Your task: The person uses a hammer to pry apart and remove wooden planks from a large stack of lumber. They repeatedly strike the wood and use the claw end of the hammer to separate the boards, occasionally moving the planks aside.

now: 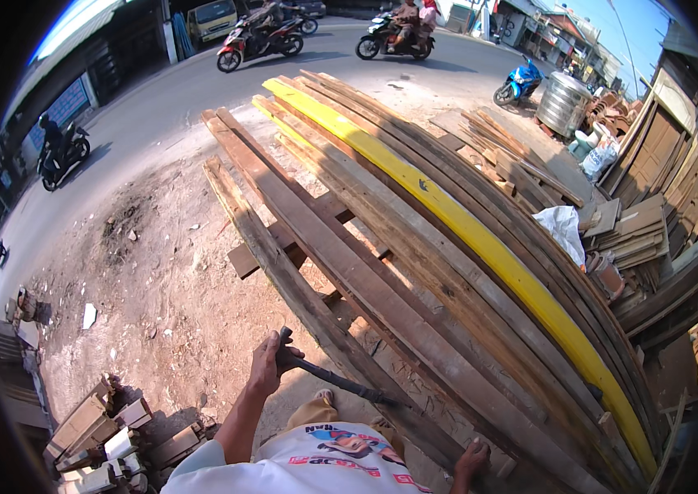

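My left hand (pixel 270 365) is closed around one end of a dark bar (pixel 349 388), which looks like a crowbar. The bar's far end lies over the nearest wooden beam (pixel 299 299), a rough, weathered timber. At that beam's near end, my right hand (pixel 472 458) curls over the wood, its fingers partly hidden. Beside it runs a wide brown plank (pixel 336 259). Farther right, several long timbers lie side by side, among them a yellow-painted beam (pixel 447 191). Short crosswise wood pieces (pixel 245 260) show beneath them.
Wood offcuts (pixel 182 447) are heaped at lower left. To the right are more boards (pixel 630 228), a white sack (pixel 560 231) and a metal tank (pixel 562 104). A road (pixel 330 52) with motorcycles (pixel 259 42) and riders passes beyond the timbers.
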### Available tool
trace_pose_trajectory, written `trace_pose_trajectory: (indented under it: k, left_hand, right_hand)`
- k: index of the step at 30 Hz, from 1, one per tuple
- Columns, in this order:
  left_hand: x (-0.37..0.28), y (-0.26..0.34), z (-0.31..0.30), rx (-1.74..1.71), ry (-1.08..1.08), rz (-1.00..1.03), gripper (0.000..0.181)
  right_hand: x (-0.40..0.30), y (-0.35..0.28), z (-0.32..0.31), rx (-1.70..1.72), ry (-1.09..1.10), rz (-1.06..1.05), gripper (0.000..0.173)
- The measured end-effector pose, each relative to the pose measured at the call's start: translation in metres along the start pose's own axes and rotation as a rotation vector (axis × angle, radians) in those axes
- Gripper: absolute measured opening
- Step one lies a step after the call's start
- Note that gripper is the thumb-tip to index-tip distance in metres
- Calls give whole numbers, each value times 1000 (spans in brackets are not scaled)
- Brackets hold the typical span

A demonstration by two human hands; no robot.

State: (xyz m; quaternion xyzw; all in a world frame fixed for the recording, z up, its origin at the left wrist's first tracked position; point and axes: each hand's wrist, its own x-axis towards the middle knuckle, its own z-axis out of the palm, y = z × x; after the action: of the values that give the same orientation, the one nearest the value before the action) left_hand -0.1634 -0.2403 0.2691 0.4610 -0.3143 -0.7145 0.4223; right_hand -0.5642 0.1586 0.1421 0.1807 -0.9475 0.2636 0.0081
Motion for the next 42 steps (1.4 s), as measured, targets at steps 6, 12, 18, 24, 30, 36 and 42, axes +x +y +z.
trace_pose_trajectory:
  k: [6, 12, 18, 24, 30, 36, 42]
  left_hand:
    - [26, 2, -5, 10, -17, -77, 67]
    - [56, -13, -20, -45, -73, -115, 58]
    - [104, 10, -45, -36, -103, -48, 56]
    - [144, 15, -40, 64, -192, -78, 60]
    - [153, -3, 6, 159, -316, -139, 62]
    - [139, -6, 37, 246, -328, -104, 61]
    - [56, 42, 87, 297, -500, 86, 55]
  right_hand:
    - [-8, 8, 9, 75, 29, 36, 46]
    - [-3, -25, -5, 66, -27, 41, 47]
    - [-2, -19, -14, 66, -7, 116, 53]
    - [-1, -30, -15, 76, -19, 186, 53]
    - [-1, -10, -6, 89, -7, 149, 54]
    - [1, -32, -13, 99, -18, 191, 56]
    - [0, -39, -18, -46, -83, 240, 57]
